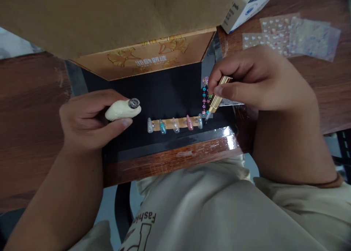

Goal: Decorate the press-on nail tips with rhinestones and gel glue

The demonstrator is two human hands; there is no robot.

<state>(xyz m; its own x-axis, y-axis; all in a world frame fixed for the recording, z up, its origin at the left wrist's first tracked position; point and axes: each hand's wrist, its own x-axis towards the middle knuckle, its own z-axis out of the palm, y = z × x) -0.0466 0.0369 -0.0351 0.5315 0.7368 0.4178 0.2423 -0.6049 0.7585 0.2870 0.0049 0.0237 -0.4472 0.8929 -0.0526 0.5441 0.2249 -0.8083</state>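
Note:
My left hand grips a pale cream nail polish bottle, whose dark neck has no cap on it. Pinched in my right hand is a gold-handled nail polish brush, pointing down and left. Its pale tip is close to the rightmost of several false nails; whether they touch I cannot tell. The nails, silver, teal and pink, sit in a row on a tan strip on a black mat. Beside the brush lies a sheet of flower gem stickers, partly hidden by my right hand.
A large orange-brown box with gold leaf patterns stands at the mat's back. A white box is to its right. Clear sticker packets lie at the far right of the wooden table. Clear tape borders the mat's front.

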